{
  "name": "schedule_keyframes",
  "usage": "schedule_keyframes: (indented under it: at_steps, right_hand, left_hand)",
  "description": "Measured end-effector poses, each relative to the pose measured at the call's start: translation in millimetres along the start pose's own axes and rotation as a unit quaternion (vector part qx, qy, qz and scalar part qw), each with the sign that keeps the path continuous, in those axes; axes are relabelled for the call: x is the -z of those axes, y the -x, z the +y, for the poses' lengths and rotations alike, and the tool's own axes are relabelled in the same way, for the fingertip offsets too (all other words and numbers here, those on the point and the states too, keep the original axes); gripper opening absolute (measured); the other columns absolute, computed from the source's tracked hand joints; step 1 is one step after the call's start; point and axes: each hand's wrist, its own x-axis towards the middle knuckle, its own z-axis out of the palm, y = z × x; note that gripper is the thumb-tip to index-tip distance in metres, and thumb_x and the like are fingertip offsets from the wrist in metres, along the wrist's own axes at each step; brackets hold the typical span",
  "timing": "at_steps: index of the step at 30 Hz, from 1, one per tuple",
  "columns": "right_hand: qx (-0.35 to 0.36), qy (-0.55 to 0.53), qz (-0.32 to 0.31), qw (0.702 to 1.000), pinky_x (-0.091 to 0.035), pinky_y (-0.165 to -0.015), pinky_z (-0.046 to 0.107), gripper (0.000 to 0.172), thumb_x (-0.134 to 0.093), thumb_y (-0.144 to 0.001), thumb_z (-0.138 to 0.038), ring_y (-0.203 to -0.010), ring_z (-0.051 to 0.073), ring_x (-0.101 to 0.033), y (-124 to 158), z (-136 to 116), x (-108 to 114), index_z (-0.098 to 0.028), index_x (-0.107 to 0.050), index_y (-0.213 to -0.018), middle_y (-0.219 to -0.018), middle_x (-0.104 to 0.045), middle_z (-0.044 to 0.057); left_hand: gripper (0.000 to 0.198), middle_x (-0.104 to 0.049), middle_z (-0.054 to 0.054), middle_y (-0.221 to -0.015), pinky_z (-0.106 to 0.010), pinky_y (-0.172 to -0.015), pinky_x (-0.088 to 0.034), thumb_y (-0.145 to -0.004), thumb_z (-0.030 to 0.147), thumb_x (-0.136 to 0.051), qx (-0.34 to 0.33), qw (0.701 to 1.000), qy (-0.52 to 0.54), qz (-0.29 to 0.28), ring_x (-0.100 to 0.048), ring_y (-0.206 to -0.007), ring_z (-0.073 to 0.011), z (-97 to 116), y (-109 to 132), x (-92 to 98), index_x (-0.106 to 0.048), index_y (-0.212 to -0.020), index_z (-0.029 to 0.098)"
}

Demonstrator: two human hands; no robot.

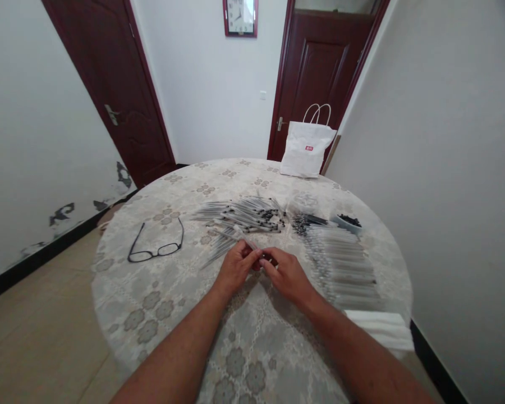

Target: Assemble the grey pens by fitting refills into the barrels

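My left hand (239, 264) is closed around a clear pen barrel (247, 242), which points up and to the left out of the fingers. The fingers of my right hand (284, 272) are pinched together at the barrel's near end, touching the left fingertips; any small part between them is hidden. Just beyond the hands lies a loose pile of slim clear pens with dark tips (252, 213). Right of my right hand, many translucent pen barrels (345, 261) are stacked in a long row. Black pen parts (305, 221) lie at the row's far end.
A small bowl of black pieces (348, 221) and a clear plastic bag (303, 202) sit behind the row. White folded paper (379, 330) lies at the right edge. Eyeglasses (156, 251) rest on the left of the round table (160, 320). A white paper bag (307, 148) stands at the back.
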Motion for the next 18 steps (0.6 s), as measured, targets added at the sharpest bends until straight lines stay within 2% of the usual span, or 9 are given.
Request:
schedule_keyframes:
  at_steps: [3, 5, 8, 11, 14, 18]
  right_hand:
    - [0.012, 0.003, 0.022, 1.0, -0.049, -0.085, 0.03, 0.02, -0.055, -0.096, -0.022, -0.091, 0.02, -0.067, 1, 4, -7, -0.02, -0.071, -0.108, -0.102, -0.075, 0.007]
    - [0.016, 0.029, 0.03, 0.999, -0.048, -0.088, 0.031, 0.021, -0.054, -0.096, -0.022, -0.094, 0.021, -0.067, 1, 7, -5, -0.018, -0.071, -0.109, -0.104, -0.074, 0.009]
    - [0.025, 0.067, 0.006, 0.997, -0.047, -0.084, 0.031, 0.019, -0.055, -0.096, -0.021, -0.089, 0.02, -0.066, 2, 10, 0, -0.017, -0.069, -0.107, -0.099, -0.073, 0.009]
    - [0.036, 0.08, -0.028, 0.996, -0.043, -0.076, 0.028, 0.013, -0.056, -0.095, -0.021, -0.079, 0.017, -0.063, 4, 11, 3, -0.019, -0.067, -0.101, -0.09, -0.071, 0.005]
    - [0.035, 0.093, -0.05, 0.994, -0.039, -0.071, 0.026, 0.008, -0.057, -0.094, -0.021, -0.075, 0.016, -0.06, 6, 9, -1, -0.02, -0.065, -0.094, -0.084, -0.068, 0.002]
    - [0.034, 0.091, -0.081, 0.992, -0.036, -0.069, 0.025, 0.009, -0.06, -0.094, -0.025, -0.074, 0.015, -0.06, 8, 5, -9, -0.019, -0.064, -0.088, -0.08, -0.068, 0.001]
  left_hand:
    - [0.033, -0.066, -0.001, -0.069, -0.026, -0.059, -0.05, -0.087, 0.049, -0.068, 0.004, 1.0, -0.003, 0.01, -0.062, -0.06, -0.0149, -1, 0, 1.0, -0.063, -0.086, 0.017]
    - [0.034, -0.068, -0.002, -0.074, -0.027, -0.059, -0.052, -0.088, 0.051, -0.066, 0.01, 0.999, 0.015, 0.035, -0.065, -0.063, -0.0161, -2, -2, 1.7, -0.064, -0.088, 0.017]
    - [0.036, -0.071, -0.007, -0.089, -0.03, -0.066, -0.057, -0.088, 0.052, -0.066, 0.011, 0.994, 0.071, 0.088, -0.07, -0.079, -0.0193, -4, -4, 2.7, -0.066, -0.095, 0.017]
    - [0.039, -0.072, -0.01, -0.095, -0.033, -0.073, -0.059, -0.085, 0.05, -0.07, 0.04, 0.978, 0.182, 0.095, -0.072, -0.085, -0.0213, -6, -7, 2.7, -0.066, -0.103, 0.016]
    - [0.04, -0.071, -0.007, -0.088, -0.034, -0.075, -0.059, -0.083, 0.047, -0.075, 0.063, 0.948, 0.298, 0.092, -0.072, -0.079, -0.0197, -6, -8, 2.5, -0.063, -0.104, 0.015]
    - [0.032, -0.061, 0.001, -0.075, -0.033, -0.07, -0.059, -0.083, 0.041, -0.077, 0.055, 0.929, 0.356, 0.085, -0.062, -0.064, -0.0128, -2, -7, 3.5, -0.062, -0.097, 0.016]
